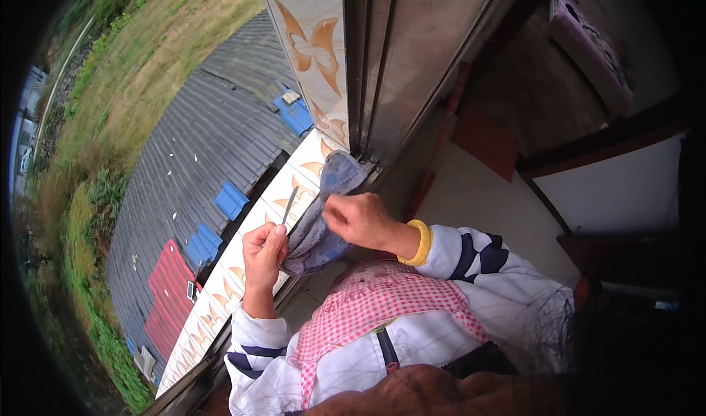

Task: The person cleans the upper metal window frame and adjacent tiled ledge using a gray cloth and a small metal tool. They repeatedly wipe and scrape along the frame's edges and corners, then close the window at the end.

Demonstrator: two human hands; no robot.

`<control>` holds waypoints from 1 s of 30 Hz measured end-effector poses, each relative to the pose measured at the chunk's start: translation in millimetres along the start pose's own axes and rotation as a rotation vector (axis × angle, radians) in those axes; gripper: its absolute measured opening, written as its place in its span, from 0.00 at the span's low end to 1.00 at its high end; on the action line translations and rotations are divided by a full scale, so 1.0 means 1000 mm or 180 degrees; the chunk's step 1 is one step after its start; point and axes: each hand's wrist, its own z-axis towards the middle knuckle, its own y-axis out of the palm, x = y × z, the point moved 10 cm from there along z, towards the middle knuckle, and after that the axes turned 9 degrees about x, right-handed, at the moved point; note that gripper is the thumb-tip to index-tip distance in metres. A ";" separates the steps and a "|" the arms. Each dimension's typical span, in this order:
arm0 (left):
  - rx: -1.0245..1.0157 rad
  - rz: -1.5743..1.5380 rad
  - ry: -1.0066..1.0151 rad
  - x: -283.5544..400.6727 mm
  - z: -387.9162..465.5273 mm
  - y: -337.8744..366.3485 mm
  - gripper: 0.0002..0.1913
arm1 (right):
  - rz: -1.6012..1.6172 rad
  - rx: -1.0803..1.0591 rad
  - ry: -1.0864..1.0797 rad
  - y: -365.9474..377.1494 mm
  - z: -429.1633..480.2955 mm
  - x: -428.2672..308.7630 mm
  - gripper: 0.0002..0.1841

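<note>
My left hand [266, 253] grips the lower end of a thin, narrow metal strip or blade [290, 205], which points up over the tiled ledge. It also touches the edge of a blue-grey patterned cloth [317, 239]. The cloth hangs between my hands, its upper part lying at the corner of the window frame. At the cloth's right side, my right hand [356, 218] has its fingers curled against the fabric; whether they pinch it is hidden. A yellow band [420, 243] circles the right wrist.
A ledge with butterfly-patterned tiles [226, 272] runs along the window opening. Beyond it lies a dark tiled roof [193, 129] with blue and red patches. A metal window frame [375, 46] rises ahead. A red mat [488, 143] lies on the floor at right.
</note>
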 end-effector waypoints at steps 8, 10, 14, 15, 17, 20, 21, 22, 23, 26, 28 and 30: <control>-0.0408 0.0362 -0.0823 -0.038 0.005 0.044 0.20 | 0.0495 -0.0139 0.0886 -0.022 -0.020 0.015 0.05; -0.0646 0.0250 -0.1006 -0.043 0.005 0.053 0.20 | 0.0367 0.0374 0.0574 -0.047 -0.015 0.007 0.08; -0.0556 0.0334 -0.0894 -0.048 0.010 0.060 0.21 | 0.0722 0.0186 0.0994 -0.035 -0.022 0.019 0.13; -0.0667 0.0312 -0.0926 -0.051 0.009 0.065 0.21 | 0.1184 0.0211 0.1525 -0.030 -0.028 0.035 0.12; -0.0864 0.0365 -0.1011 -0.056 0.006 0.074 0.21 | 0.2084 0.0232 0.2603 -0.016 -0.047 0.062 0.11; -0.1018 0.0695 -0.1081 -0.060 0.004 0.079 0.18 | 0.2579 0.0157 0.2605 -0.012 -0.048 0.066 0.10; -0.0894 0.0970 -0.0464 -0.044 0.009 0.079 0.16 | 0.2633 0.0113 0.2637 -0.010 -0.049 0.068 0.11; -0.0711 0.1317 0.0128 -0.029 0.010 0.080 0.15 | 0.2631 0.0330 0.2789 -0.013 -0.051 0.077 0.12; -0.0556 0.1672 0.0655 -0.015 0.009 0.082 0.13 | 0.2657 0.0489 0.2917 -0.014 -0.052 0.083 0.13; -0.0286 0.2803 0.1148 -0.009 0.001 0.087 0.11 | 0.2501 0.0625 0.3178 -0.011 -0.056 0.097 0.15; -0.0117 0.3486 0.1443 -0.009 0.000 0.092 0.10 | 0.2401 0.0555 0.3289 -0.010 -0.060 0.102 0.17; 0.0027 0.3825 0.1450 -0.014 0.006 0.092 0.10 | 0.2371 0.0423 0.3434 -0.011 -0.069 0.105 0.18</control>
